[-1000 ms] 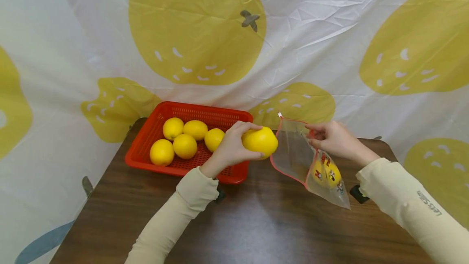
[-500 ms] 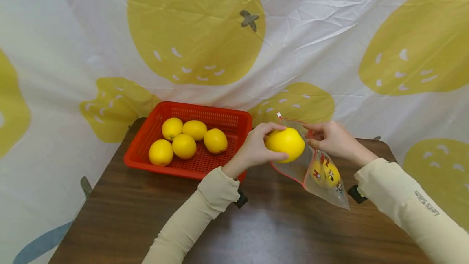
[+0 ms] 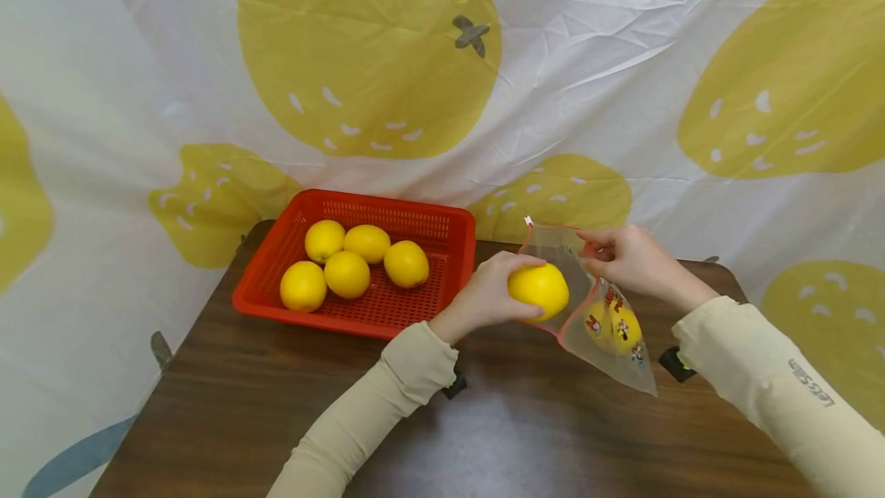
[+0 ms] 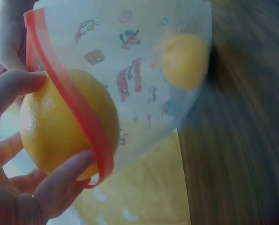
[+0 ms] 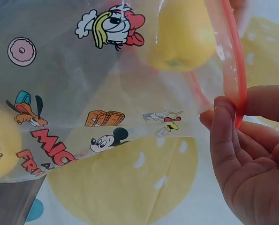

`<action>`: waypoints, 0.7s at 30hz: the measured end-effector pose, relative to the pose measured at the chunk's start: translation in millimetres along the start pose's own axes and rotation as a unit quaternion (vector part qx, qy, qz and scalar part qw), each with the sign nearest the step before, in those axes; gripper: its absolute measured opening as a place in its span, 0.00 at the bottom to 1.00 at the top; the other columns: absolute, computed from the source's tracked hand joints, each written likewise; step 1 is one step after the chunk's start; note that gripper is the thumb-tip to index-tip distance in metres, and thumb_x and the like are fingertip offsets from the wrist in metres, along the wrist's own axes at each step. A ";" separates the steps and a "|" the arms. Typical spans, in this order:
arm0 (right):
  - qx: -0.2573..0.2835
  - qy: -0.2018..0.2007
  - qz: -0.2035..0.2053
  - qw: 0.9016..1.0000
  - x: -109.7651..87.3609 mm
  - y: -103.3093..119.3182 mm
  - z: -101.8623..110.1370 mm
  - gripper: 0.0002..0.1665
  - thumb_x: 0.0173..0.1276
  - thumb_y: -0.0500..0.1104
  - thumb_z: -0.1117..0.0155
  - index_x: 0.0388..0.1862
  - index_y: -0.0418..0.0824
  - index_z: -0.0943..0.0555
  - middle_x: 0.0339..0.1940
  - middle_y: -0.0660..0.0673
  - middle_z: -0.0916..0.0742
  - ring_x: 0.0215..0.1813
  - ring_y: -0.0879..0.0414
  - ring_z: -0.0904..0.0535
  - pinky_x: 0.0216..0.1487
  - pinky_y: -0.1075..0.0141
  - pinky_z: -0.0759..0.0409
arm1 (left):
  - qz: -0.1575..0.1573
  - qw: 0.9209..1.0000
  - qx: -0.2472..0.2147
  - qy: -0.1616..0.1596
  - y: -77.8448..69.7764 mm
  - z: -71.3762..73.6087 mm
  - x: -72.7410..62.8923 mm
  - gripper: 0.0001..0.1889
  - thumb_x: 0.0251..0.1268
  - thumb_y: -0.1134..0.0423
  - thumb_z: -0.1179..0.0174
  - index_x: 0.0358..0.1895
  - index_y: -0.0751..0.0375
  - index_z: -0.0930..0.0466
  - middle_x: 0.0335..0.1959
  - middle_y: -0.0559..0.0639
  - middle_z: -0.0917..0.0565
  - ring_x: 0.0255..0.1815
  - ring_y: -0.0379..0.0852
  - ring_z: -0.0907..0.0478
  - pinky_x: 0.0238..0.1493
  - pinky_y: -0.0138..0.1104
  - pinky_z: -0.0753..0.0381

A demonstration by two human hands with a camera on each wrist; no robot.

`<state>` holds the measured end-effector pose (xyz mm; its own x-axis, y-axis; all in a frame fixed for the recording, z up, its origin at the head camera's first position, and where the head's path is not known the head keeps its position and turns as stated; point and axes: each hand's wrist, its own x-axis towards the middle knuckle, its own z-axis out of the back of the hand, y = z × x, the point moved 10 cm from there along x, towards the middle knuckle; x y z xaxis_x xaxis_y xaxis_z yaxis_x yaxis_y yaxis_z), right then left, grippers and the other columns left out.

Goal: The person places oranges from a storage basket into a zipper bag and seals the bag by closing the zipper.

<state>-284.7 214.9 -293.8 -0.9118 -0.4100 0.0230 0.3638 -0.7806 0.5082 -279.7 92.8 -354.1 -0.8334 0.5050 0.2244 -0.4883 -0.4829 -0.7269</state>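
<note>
My left hand (image 3: 492,288) grips a large yellow lemon (image 3: 541,292), thumb and fingers curled round its sides. The lemon is in the mouth of a clear plastic zip bag (image 4: 130,112) with a red rim and cartoon prints. Part of that rim crosses in front of the lemon in the left wrist view. My right hand (image 3: 631,260) pinches the bag's red rim (image 5: 237,61) between thumb and fingers, holding the bag up and its mouth apart. Another lemon (image 4: 186,61) lies low inside the bag, seen through the printed film.
A red plastic basket (image 3: 442,313) with several lemons (image 3: 348,275) stands on the left of the dark wooden table (image 3: 553,436). Behind the table hangs a white curtain (image 3: 588,60) printed with yellow fruit. A white zip slider (image 3: 528,220) sits on the bag's upper corner.
My left hand has carried the lemon rightward from beside the basket to the bag's mouth, then slightly down into it. The right hand has stayed almost still on the rim.
</note>
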 end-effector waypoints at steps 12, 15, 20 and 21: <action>-0.011 -0.009 0.007 1.000 0.0 1.1 3.9 0.27 0.58 0.34 0.39 0.57 0.26 0.29 0.37 0.36 0.15 0.36 0.49 0.18 0.27 0.70 0.24 | 0.003 0.995 0.093 0.030 2.0 -7.3 -1.4 0.30 0.42 0.54 0.32 0.56 0.48 0.25 0.52 0.49 0.25 0.50 0.44 0.30 0.45 0.32 0.30; -0.012 -0.009 0.009 1.000 0.1 2.0 3.8 0.27 0.58 0.33 0.39 0.57 0.26 0.29 0.36 0.36 0.15 0.36 0.49 0.18 0.28 0.70 0.24 | 0.001 0.994 0.101 0.035 1.6 -8.0 -1.1 0.31 0.43 0.54 0.32 0.57 0.48 0.25 0.52 0.49 0.25 0.51 0.43 0.30 0.47 0.34 0.31; -0.018 -0.012 0.014 1.000 1.0 4.0 4.2 0.26 0.57 0.32 0.41 0.56 0.25 0.28 0.34 0.36 0.15 0.29 0.53 0.19 0.23 0.69 0.26 | -0.032 0.996 0.079 0.015 -4.0 -1.9 2.0 0.36 0.40 0.53 0.28 0.60 0.52 0.28 0.54 0.50 0.24 0.54 0.44 0.29 0.53 0.32 0.31; -0.023 -0.013 0.016 1.000 1.3 4.5 4.1 0.25 0.57 0.31 0.41 0.55 0.26 0.27 0.33 0.37 0.15 0.27 0.55 0.20 0.23 0.69 0.27 | -0.044 0.997 0.063 0.005 -6.0 1.1 2.6 0.37 0.40 0.53 0.28 0.60 0.54 0.28 0.53 0.50 0.24 0.54 0.44 0.29 0.54 0.32 0.31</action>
<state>-285.0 212.7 -288.0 -0.9037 -0.4237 0.0614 0.4013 -0.7881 0.4667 -279.2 96.2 -348.4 -0.7841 0.5556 0.2766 -0.5882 -0.5230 -0.6168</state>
